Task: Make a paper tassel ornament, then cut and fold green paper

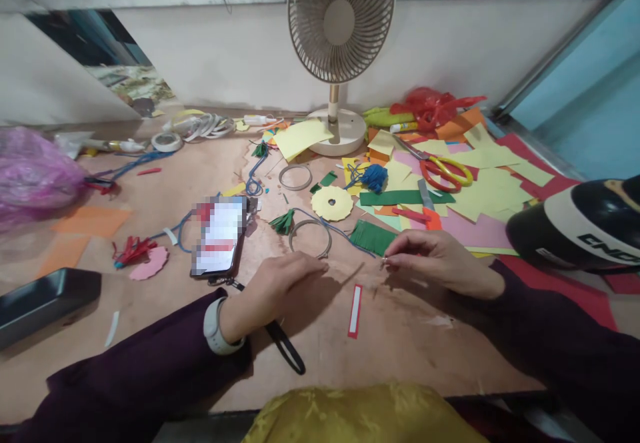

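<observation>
Two bare hands work over the wooden bench (320, 376). The right grip (425, 260) is pinched on a small, thin item (384, 261), too small to identify; it sits at the fingertips, just off the lower right corner of a dark green paper piece (373, 238). The left grip (273, 286) is released, palm down with loosely extended fingers, nearest a thin round grey ring (310, 238); whether they touch cannot be told. A red-bordered white paper strip (355, 311) lies between the hands, toward the bench's front edge. A black phone with a lit screen (219, 236) lies beyond the left wrist. Toward the bench's back edge are a scalloped yellow paper disc (332, 203), a bundle of blue paper fringe (374, 177) and a beige round fan (340, 22). Red-and-yellow-handled scissors (445, 171) rest on scattered coloured paper toward the back right corner.
</observation>
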Tool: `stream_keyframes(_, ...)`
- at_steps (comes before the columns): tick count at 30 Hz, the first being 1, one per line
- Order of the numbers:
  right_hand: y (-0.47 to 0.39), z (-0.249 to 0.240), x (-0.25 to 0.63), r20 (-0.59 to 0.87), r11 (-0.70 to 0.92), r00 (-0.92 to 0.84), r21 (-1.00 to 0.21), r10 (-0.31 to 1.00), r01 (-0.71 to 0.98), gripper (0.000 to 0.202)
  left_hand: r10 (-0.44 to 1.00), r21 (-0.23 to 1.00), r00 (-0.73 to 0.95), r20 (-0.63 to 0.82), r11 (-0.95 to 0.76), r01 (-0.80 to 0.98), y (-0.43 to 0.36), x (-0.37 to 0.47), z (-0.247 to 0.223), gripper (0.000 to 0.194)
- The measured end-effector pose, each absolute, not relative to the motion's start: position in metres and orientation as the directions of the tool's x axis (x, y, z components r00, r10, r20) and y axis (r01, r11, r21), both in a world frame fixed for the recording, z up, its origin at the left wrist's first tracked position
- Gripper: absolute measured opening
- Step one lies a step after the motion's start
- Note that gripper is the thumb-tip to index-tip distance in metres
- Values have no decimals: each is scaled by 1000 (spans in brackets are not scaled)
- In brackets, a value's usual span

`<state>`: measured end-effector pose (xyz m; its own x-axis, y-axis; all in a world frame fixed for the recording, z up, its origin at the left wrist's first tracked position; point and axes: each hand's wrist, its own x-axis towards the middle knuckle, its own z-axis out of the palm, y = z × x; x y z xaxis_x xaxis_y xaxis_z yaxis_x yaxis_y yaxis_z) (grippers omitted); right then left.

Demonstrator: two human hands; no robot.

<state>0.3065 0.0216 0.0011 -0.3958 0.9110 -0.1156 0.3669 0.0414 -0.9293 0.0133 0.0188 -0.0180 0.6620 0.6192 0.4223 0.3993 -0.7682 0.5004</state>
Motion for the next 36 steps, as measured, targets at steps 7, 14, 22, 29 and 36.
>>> stream_keyframes(7, 20, 8, 308, 121, 259, -319, -862, 940, 435, 23, 206, 8, 806, 555, -970, 242, 15, 8, -7, 23)
stream_keyframes(14, 53, 18, 354, 409, 59, 190, -523, 893, 850, 52, 448, 139, 691, 568, -879, 456, 22, 10, -9, 19)
stream_keyframes(22, 21, 3, 317, 64, 387, -426, -556, 902, 736, 24, 490, 159, 653, 577, -852, 498, 28, 18, -10, 13)
stream_keyframes(29, -5, -11, 284, -84, 478, -659, -621, 748, 621, 37, 499, 174, 696, 516, -857, 486, 22, 12, -14, 18)
stream_keyframes(36, -5, -23, 282, -52, 495, -687, -654, 725, 572, 18, 464, 184, 758, 458, -884, 430, 19, 9, -21, 24)
